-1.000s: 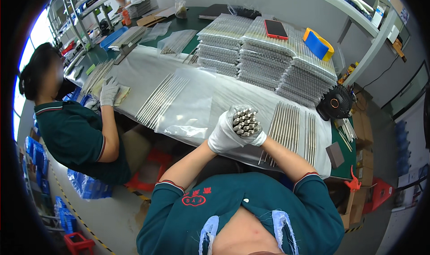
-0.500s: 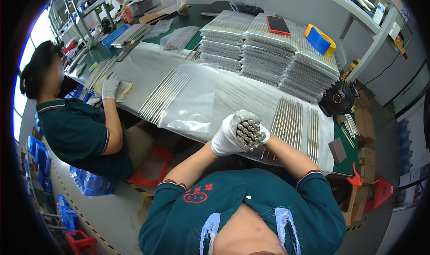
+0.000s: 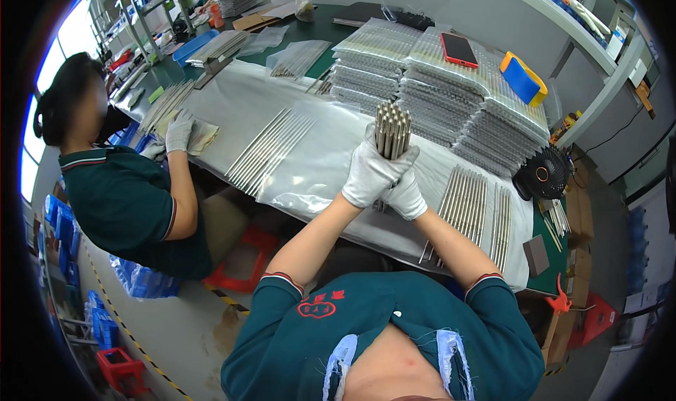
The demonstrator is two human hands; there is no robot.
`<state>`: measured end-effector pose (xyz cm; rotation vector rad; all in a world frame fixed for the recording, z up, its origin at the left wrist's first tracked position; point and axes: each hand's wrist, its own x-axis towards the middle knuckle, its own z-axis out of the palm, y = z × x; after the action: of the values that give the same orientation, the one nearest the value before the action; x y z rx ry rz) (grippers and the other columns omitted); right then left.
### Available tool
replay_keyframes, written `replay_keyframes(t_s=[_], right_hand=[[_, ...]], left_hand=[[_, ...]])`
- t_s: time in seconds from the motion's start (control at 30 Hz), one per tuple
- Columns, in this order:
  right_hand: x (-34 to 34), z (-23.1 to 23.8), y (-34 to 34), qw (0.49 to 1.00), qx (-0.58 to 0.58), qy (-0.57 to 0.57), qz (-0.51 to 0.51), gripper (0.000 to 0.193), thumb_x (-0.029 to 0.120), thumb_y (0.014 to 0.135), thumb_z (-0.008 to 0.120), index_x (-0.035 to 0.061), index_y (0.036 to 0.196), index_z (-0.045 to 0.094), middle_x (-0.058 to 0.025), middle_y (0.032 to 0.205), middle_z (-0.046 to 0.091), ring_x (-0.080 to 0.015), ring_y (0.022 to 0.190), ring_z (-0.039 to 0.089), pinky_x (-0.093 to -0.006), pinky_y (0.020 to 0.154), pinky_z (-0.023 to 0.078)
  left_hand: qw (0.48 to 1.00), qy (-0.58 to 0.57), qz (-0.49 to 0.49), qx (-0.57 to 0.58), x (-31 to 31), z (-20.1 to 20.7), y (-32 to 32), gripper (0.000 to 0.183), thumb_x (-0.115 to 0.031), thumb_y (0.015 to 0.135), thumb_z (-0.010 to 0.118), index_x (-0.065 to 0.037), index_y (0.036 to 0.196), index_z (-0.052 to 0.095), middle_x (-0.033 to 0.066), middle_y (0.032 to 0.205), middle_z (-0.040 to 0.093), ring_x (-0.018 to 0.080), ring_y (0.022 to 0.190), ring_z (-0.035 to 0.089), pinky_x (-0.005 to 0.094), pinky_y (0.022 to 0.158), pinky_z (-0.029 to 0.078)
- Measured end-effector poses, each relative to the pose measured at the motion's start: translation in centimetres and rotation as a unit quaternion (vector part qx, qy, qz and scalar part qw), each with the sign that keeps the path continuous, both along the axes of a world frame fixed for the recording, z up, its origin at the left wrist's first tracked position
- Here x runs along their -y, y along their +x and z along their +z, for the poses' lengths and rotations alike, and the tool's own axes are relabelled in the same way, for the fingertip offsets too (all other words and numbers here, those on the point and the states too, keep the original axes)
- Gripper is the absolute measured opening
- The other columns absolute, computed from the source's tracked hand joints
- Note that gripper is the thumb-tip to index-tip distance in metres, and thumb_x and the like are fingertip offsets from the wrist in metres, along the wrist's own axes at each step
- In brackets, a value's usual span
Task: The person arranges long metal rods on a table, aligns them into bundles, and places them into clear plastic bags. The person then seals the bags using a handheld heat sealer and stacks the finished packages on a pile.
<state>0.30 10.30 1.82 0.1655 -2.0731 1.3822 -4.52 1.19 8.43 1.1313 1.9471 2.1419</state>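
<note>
A bundle of thin metal rods [image 3: 393, 130] stands out of my two white-gloved hands, its ends pointing up and away from me over the table. My left hand [image 3: 366, 170] is wrapped round the bundle from the left. From the right and a little lower, my right hand [image 3: 406, 192] closes on it too. Right of my hands, a row of similar rods [image 3: 465, 200] lies on the pale cloth, with a smaller group [image 3: 501, 221] beside it. To the left, more rods [image 3: 271, 151] lie side by side, partly next to a clear plastic sheet [image 3: 310, 168].
Stacks of bubble-wrapped packs [image 3: 366, 66] stand at the back, with a red-edged phone [image 3: 459, 50] and a blue-and-yellow tape roll [image 3: 523, 78] on top. A black fan [image 3: 542, 173] and a grey block [image 3: 536, 255] sit at right. A gloved co-worker [image 3: 134, 197] handles rods at left.
The bundle has swung from pointing at me to standing upward, and my hands have moved slightly up and away. My right hand now shows lower on the bundle. The view has shifted slightly.
</note>
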Motion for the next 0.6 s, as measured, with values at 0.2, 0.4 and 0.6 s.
replay_keyframes(t_s=[0.2, 0.4, 0.6], right_hand=[[0.6, 3.0, 1.0, 0.918, 0.223, -0.324, 0.046, 0.028, 0.018, 0.079, 0.070, -0.0006, 0.097, 0.060, -0.0094, 0.084, 0.065, -0.0182, 0.076, 0.064, -0.0334, 0.067, 0.054], [-1.6, 2.0, 5.2, 0.645, 0.282, -0.663, 0.256, 0.045, 0.014, 0.081, 0.065, 0.0105, 0.121, 0.047, 0.0000, 0.088, 0.054, -0.0105, 0.069, 0.055, -0.0296, 0.065, 0.050], [-4.4, -1.3, 7.4, 0.566, 0.336, -0.724, 0.207, 0.030, 0.021, 0.081, 0.065, 0.0155, 0.108, 0.054, 0.0074, 0.082, 0.060, -0.0132, 0.069, 0.062, -0.0381, 0.056, 0.049]], left_hand=[[0.968, -0.224, 0.058, 0.092, -1.7, 1.9, -3.0, 0.052, -0.038, 0.082, 0.069, -0.002, 0.116, 0.053, 0.0166, 0.097, 0.065, 0.0244, 0.095, 0.064, 0.0339, 0.082, 0.049], [0.915, -0.345, -0.037, -0.206, 5.4, -1.6, -6.4, 0.076, -0.046, 0.077, 0.069, -0.007, 0.137, 0.042, 0.0185, 0.125, 0.055, 0.0337, 0.120, 0.050, 0.0411, 0.101, 0.040], [0.704, -0.598, -0.083, -0.374, 16.3, -1.9, -8.6, 0.090, -0.044, 0.065, 0.076, -0.010, 0.140, 0.039, 0.0180, 0.140, 0.042, 0.0404, 0.132, 0.034, 0.0528, 0.109, 0.025]])
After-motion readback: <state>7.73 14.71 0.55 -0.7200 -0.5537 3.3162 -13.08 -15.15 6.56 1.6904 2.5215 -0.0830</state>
